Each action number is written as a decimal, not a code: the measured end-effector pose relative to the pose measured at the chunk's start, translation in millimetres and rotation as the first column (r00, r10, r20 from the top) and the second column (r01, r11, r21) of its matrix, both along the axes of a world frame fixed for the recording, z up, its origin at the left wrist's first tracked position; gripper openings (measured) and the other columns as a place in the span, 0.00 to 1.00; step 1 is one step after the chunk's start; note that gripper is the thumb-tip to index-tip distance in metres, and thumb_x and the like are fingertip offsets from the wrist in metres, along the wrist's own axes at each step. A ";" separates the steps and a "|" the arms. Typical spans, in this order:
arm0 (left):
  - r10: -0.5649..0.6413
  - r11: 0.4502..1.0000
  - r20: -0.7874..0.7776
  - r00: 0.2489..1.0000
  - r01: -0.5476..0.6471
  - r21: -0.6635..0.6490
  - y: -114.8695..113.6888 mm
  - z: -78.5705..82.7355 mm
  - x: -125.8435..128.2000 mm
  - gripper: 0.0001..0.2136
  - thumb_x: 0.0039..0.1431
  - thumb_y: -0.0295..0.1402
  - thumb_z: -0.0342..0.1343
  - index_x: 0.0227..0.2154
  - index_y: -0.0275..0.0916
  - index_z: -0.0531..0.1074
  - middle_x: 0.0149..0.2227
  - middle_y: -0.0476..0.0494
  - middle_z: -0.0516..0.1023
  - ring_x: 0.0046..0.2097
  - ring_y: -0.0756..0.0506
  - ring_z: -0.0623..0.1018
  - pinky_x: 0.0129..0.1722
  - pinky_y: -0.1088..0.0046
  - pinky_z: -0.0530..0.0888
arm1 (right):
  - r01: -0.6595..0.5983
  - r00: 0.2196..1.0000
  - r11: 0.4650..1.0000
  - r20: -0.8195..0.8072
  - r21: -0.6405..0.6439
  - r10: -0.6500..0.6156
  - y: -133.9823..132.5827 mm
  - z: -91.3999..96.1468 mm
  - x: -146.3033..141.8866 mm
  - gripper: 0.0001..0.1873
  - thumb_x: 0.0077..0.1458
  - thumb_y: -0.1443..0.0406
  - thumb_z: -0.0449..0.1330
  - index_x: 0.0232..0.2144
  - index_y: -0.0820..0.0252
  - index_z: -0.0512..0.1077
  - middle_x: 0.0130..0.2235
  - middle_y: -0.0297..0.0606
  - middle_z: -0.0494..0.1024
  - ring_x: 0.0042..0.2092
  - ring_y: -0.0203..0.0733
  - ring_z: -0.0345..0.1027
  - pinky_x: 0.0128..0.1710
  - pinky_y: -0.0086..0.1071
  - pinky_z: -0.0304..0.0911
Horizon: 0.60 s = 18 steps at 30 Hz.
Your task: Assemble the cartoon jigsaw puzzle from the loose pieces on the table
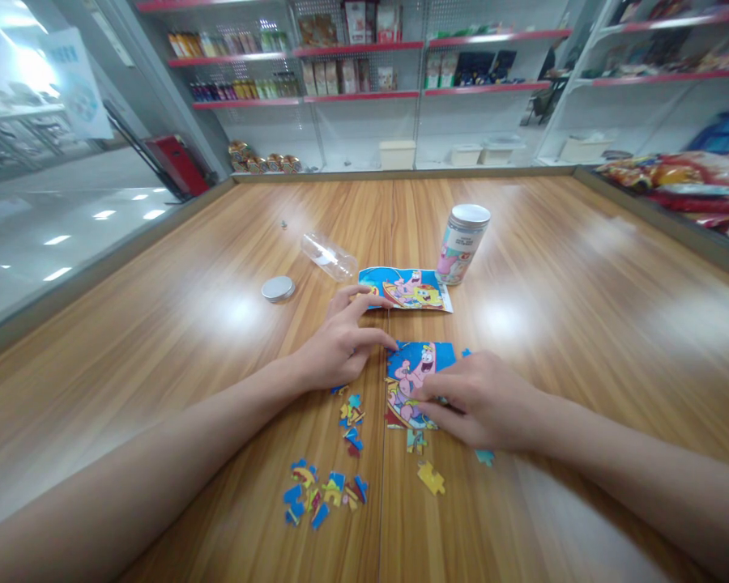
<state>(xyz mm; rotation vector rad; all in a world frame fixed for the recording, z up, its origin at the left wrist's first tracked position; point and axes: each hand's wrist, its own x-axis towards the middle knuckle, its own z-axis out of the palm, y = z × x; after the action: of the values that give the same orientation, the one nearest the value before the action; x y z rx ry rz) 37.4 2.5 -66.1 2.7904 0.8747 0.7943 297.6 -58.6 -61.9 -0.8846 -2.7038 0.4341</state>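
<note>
A partly joined jigsaw puzzle (422, 356) with a pink cartoon figure on blue lies in front of me. My left hand (340, 340) is open, its thumb at the puzzle's upper left corner and its fingers reaching over a printed picture sheet (410, 287). Curled over the puzzle's lower right part, my right hand (483, 401) has thumb and index finger close together at the surface; whatever is between them is hidden. Loose pieces lie around: a yellow puzzle piece (431, 478), a teal and tan piece (416, 441), and a teal piece (484, 457) beside my right hand.
Several loose puzzle pieces (325, 490) are heaped at the lower left, with more pieces (352, 417) above. Beyond stand a printed can (462, 247), a clear plastic jar (329, 257) on its side, and a silver lid (278, 288). Stocked shelves (358, 48) line the back.
</note>
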 end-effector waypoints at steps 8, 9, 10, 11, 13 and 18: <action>0.057 0.998 -0.006 0.998 -0.056 0.025 -1.6 0.2 1.6 0.13 0.60 0.26 0.56 0.46 0.44 0.78 0.59 0.41 0.68 0.64 0.37 0.58 0.64 0.44 0.61 | -0.010 1.000 1.000 -0.029 0.011 0.011 -1.0 -0.6 0.6 0.11 0.65 0.62 0.54 0.33 0.58 0.74 0.25 0.31 0.75 0.26 0.33 0.66 0.27 0.30 0.47; 0.060 0.998 -0.015 0.998 -0.060 0.021 -1.8 -0.1 2.0 0.11 0.61 0.29 0.58 0.44 0.43 0.79 0.59 0.41 0.68 0.64 0.36 0.58 0.64 0.44 0.61 | -0.007 1.000 1.000 -0.026 0.012 0.007 -1.0 -0.4 0.5 0.12 0.65 0.61 0.54 0.33 0.58 0.74 0.25 0.31 0.74 0.26 0.33 0.66 0.26 0.30 0.47; 0.058 0.998 -0.027 0.998 -0.057 0.015 -1.9 -0.4 2.2 0.09 0.61 0.32 0.59 0.43 0.44 0.79 0.59 0.41 0.67 0.64 0.35 0.58 0.64 0.43 0.61 | -0.003 1.000 1.000 -0.024 0.016 0.003 -1.1 -0.3 0.3 0.12 0.65 0.61 0.54 0.32 0.58 0.74 0.24 0.31 0.74 0.26 0.33 0.65 0.26 0.30 0.46; 0.054 0.999 -0.037 0.998 -0.054 0.008 -1.9 -0.7 2.3 0.08 0.61 0.34 0.60 0.42 0.44 0.80 0.59 0.41 0.67 0.64 0.34 0.58 0.64 0.42 0.61 | -0.001 1.000 1.000 -0.022 0.021 0.002 -1.0 0.0 0.1 0.12 0.65 0.61 0.54 0.32 0.58 0.74 0.24 0.31 0.73 0.26 0.33 0.65 0.26 0.30 0.46; 0.053 0.999 -0.042 0.998 -0.054 -0.006 -1.3 -1.4 2.3 0.08 0.60 0.36 0.61 0.41 0.45 0.80 0.59 0.41 0.68 0.64 0.34 0.57 0.63 0.41 0.61 | -0.006 1.000 1.000 -0.025 0.023 0.007 -0.9 0.4 -0.2 0.12 0.65 0.61 0.54 0.32 0.58 0.74 0.23 0.30 0.72 0.25 0.32 0.64 0.26 0.30 0.46; 0.056 0.998 -0.017 0.998 -0.056 -0.005 -0.5 -2.6 3.0 0.06 0.61 0.35 0.61 0.39 0.45 0.81 0.59 0.42 0.68 0.64 0.35 0.57 0.64 0.42 0.60 | -0.014 1.000 1.000 -0.028 0.007 0.014 -0.1 0.2 0.4 0.13 0.65 0.61 0.54 0.32 0.58 0.74 0.24 0.31 0.72 0.26 0.33 0.64 0.27 0.30 0.47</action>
<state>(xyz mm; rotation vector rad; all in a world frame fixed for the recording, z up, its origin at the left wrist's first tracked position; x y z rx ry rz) 40.3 1.9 -68.7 2.7831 0.9606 0.7768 297.9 -58.8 -61.7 -0.8516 -2.6859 0.4363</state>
